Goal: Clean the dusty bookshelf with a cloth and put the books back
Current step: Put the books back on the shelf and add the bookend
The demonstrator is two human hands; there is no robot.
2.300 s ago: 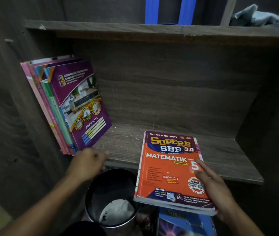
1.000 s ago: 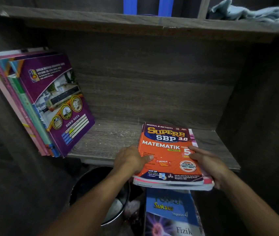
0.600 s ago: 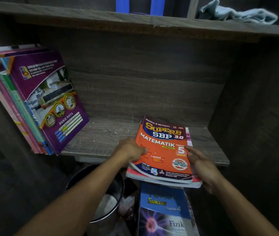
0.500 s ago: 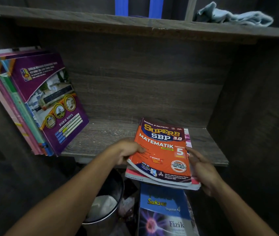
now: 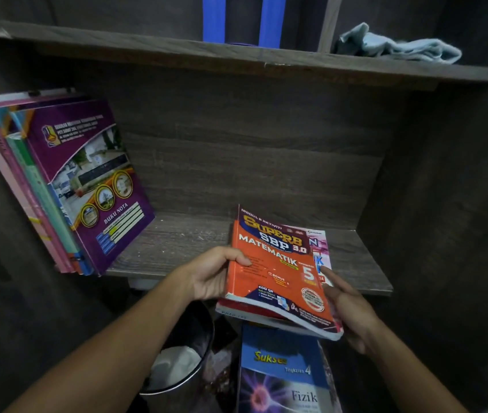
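An orange "Matematik" workbook (image 5: 278,275) lies on top of a pink-edged book (image 5: 321,257) at the front edge of the wooden shelf (image 5: 177,239). My left hand (image 5: 213,272) grips the orange book's left edge, thumb on the cover. My right hand (image 5: 347,305) holds the stack's right side, fingers under it. Several books (image 5: 67,186) lean against the left wall, a purple "Buku Nota" in front. A light blue cloth (image 5: 397,46) lies crumpled on the upper shelf.
A blue "Fizik" book (image 5: 281,374) lies below the shelf. A round metal bin (image 5: 183,359) with white paper inside stands to its left. Two blue vertical strips (image 5: 239,19) stand on the upper shelf.
My left hand moved from the leaning books to the orange book's left edge. The stack slid a little further onto the shelf, and the orange book turned slightly, showing the pink book beneath.
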